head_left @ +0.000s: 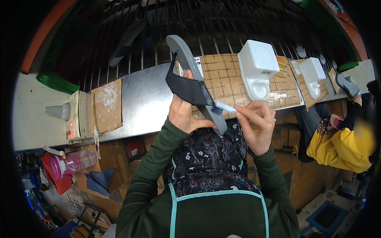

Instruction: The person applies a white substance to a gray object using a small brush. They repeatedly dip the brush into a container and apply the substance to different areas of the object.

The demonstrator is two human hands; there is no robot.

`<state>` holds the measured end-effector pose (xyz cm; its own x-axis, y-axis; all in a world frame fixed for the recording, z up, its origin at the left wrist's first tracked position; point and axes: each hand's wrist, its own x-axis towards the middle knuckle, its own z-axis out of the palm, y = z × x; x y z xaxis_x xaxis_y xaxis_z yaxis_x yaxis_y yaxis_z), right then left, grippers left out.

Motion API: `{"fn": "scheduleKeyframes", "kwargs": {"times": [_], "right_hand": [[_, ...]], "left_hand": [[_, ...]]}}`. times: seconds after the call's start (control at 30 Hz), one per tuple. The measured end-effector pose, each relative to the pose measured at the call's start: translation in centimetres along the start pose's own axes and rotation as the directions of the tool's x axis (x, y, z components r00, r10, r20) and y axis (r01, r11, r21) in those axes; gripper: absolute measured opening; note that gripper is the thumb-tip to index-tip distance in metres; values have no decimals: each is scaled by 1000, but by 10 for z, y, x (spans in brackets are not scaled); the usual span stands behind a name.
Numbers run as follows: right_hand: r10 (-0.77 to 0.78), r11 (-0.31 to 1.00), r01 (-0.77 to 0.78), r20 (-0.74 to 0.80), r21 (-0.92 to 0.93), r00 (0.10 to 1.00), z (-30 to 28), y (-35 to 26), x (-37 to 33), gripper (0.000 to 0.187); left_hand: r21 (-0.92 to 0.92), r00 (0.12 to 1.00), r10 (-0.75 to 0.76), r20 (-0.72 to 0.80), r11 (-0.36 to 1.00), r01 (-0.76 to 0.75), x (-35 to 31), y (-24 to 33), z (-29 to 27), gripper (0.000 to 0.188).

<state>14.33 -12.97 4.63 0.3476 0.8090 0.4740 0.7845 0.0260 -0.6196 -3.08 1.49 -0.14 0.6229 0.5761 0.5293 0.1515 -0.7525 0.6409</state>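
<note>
My left hand [181,116] is closed around a grey flip-flop sandal [183,49], its toe-to-heel length slanting up and away above my lap. A wide black strap [188,90] crosses the sole, and some of my fingers pass under it. Between the fingers and thumb of my right hand [258,126] is a small brush [225,106] with a pale blue handle. Its dark bristles touch the sole close to the strap's lower right edge. Beyond that hand stands a white plastic container [258,59] with a round cup at its near end.
Lined cardboard [224,79] covers part of the metal bench [145,87]. Behind runs a rack of metal bars [214,23] with another sandal [126,43]. At left are a stained cardboard piece [107,105] and a pink bottle [81,159]. A person in yellow [337,146] works at right.
</note>
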Motion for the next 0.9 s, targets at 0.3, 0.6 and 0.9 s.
{"fn": "scheduleKeyframes", "kwargs": {"times": [0.3, 0.6, 0.9], "right_hand": [[-146, 974, 134, -49, -183, 988, -3, -5, 8, 28], [-152, 982, 140, -87, -127, 984, -4, -3, 12, 27], [-90, 996, 88, 59, 27, 994, -11, 8, 18, 23]], "left_hand": [[-7, 999, 23, 37, 1000, -22, 5, -1, -2, 147], [-6, 992, 112, 55, 994, -112, 8, -2, -1, 147], [-5, 991, 123, 45, 992, -122, 14, 0, -6, 149]]}}
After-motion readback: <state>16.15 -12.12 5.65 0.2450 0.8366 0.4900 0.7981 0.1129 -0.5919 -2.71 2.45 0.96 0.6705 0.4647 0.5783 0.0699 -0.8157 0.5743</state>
